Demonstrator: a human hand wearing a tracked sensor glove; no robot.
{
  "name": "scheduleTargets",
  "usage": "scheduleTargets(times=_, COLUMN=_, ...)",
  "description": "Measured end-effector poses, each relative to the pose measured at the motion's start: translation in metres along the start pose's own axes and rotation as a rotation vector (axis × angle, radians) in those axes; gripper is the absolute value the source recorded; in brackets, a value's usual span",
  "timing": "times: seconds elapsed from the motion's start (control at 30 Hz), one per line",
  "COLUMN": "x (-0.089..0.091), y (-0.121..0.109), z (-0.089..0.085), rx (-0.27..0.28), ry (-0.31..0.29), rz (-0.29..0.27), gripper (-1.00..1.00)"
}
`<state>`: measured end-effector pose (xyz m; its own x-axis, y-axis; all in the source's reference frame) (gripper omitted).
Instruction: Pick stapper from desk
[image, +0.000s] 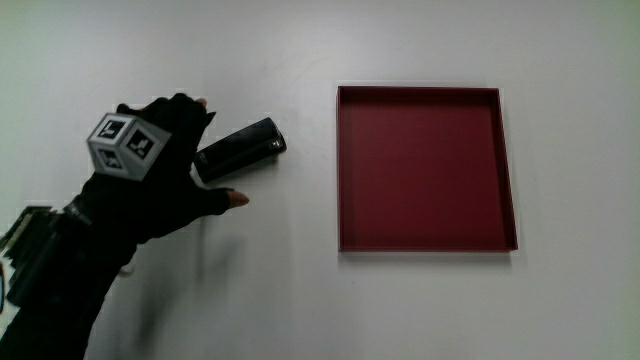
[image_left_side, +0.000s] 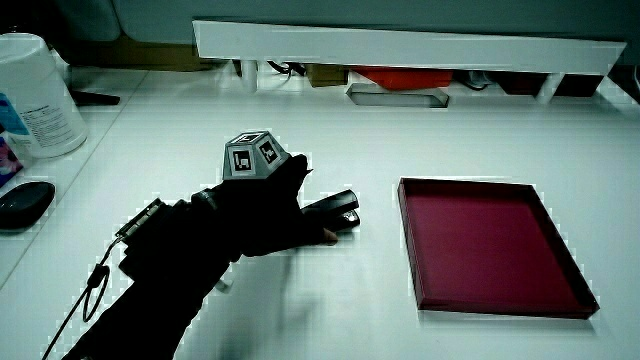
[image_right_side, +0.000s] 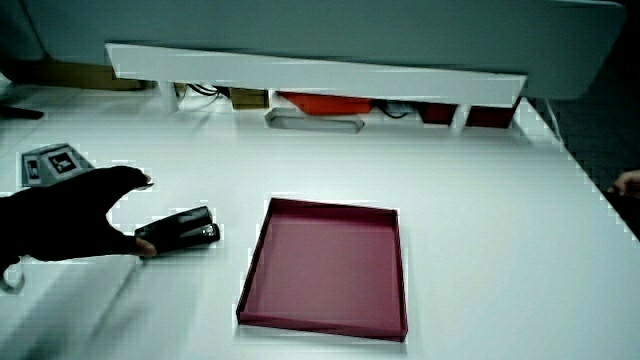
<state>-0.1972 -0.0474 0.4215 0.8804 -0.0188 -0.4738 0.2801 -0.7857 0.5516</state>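
Note:
A black stapler (image: 245, 147) lies flat on the white table between the hand and a red tray (image: 340, 170). The gloved hand (image: 185, 160), with a patterned cube (image: 125, 143) on its back, is at the stapler's end nearest the person's forearm. Its fingers are spread, a fingertip (image: 203, 103) on one side of that end and the thumb (image: 238, 200) on the other, not closed on it. In both side views the stapler (image_left_side: 338, 209) (image_right_side: 182, 229) rests on the table at the tips of the hand (image_left_side: 265, 215) (image_right_side: 75, 220).
The shallow red tray (image_left_side: 412, 245) (image_right_side: 254, 268) holds nothing. A low white partition (image_left_side: 400, 45) (image_right_side: 300, 70) runs along the table's edge. A white tub (image_left_side: 35, 95) and a dark oval object (image_left_side: 25, 203) stand beside the forearm. A patterned card (image_right_side: 52, 163) lies near the hand.

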Motion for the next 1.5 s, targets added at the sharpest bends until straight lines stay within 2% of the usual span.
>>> scheduleTargets(times=0.03, x=0.010, y=0.000, z=0.005, rx=0.004, ry=0.069, rz=-0.017, gripper=0.00)
scheduleTargets(times=0.07, x=0.013, y=0.003, z=0.006, rx=-0.001, ry=0.094, rz=-0.024, gripper=0.00)
scheduleTargets(times=0.1, x=0.012, y=0.009, z=0.004, rx=0.004, ry=0.065, rz=-0.029, gripper=0.00)
scheduleTargets(times=0.13, x=0.013, y=0.013, z=0.003, rx=-0.006, ry=0.066, rz=-0.011, gripper=0.00)
scheduleTargets(times=0.17, x=0.015, y=0.017, z=0.004, rx=0.022, ry=0.102, rz=-0.048, gripper=0.00)
scheduleTargets(times=0.23, x=0.016, y=0.025, z=0.003, rx=0.000, ry=0.076, rz=-0.029, gripper=0.00)
scheduleTargets(times=0.4, x=0.019, y=0.040, z=0.000, rx=-0.006, ry=0.081, rz=-0.031, gripper=0.00)
scheduleTargets(times=0.43, x=0.020, y=0.041, z=0.000, rx=-0.021, ry=0.080, rz=-0.004, gripper=0.00)
scheduleTargets(times=0.47, x=0.019, y=0.045, z=-0.001, rx=-0.008, ry=0.084, rz=-0.035, gripper=0.00)
scheduleTargets(times=0.57, x=0.017, y=0.052, z=-0.005, rx=-0.012, ry=0.082, rz=-0.016, gripper=0.00)
scheduleTargets(times=0.67, x=0.017, y=0.058, z=-0.010, rx=-0.033, ry=0.072, rz=-0.004, gripper=0.00)
scheduleTargets(times=0.7, x=0.018, y=0.060, z=-0.012, rx=-0.031, ry=0.088, rz=-0.011, gripper=0.00)
scheduleTargets(times=0.9, x=0.017, y=0.062, z=-0.019, rx=-0.028, ry=0.093, rz=-0.016, gripper=0.00)
scheduleTargets(times=0.97, x=0.018, y=0.060, z=-0.018, rx=-0.018, ry=0.089, rz=-0.013, gripper=0.12)
scheduleTargets(times=1.0, x=0.019, y=0.060, z=-0.018, rx=0.000, ry=0.101, rz=-0.032, gripper=0.19)
scheduleTargets(times=1.2, x=0.016, y=0.060, z=-0.016, rx=0.072, ry=0.076, rz=-0.044, gripper=0.56)
scheduleTargets(times=1.43, x=0.016, y=0.060, z=-0.016, rx=0.091, ry=0.082, rz=-0.049, gripper=1.00)
scheduleTargets(times=1.5, x=0.016, y=0.059, z=-0.015, rx=0.091, ry=0.069, rz=-0.060, gripper=1.00)
